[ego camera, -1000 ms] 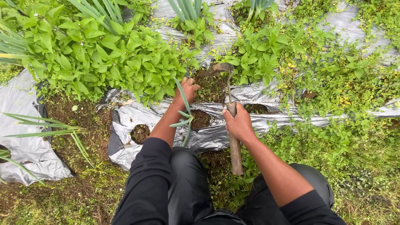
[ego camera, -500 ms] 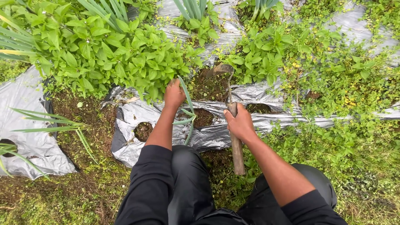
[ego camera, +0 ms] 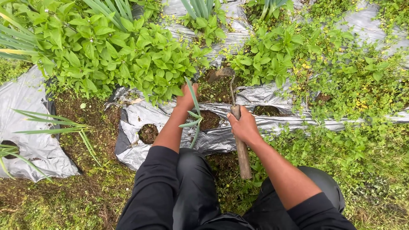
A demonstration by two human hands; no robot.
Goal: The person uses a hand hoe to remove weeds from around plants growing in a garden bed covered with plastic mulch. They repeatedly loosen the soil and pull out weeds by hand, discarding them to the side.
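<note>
Below your head camera, your right hand (ego camera: pixel 245 127) has its fingers clamped round the wooden handle of a hand hoe (ego camera: pixel 240 147); its curved blade (ego camera: pixel 220 74) rests on bare soil ahead. Your left hand (ego camera: pixel 186 97) reaches into leafy weeds (ego camera: pixel 128 59); whether its fingers are together you cannot tell. A thin-leaved seedling (ego camera: pixel 192 117) crosses your left wrist. Silver plastic mulch (ego camera: pixel 140 115) lies around, with planting holes (ego camera: pixel 148 133).

Left hand (ego camera: pixel 186 97) fingertips lost among weeds (ego camera: pixel 128 55), upper centre. Hoe blade (ego camera: pixel 219 73) edge sunk in soil. Wooden handle (ego camera: pixel 242 151) middle covered by right hand (ego camera: pixel 243 126). Legs cropped at bottom edge.
</note>
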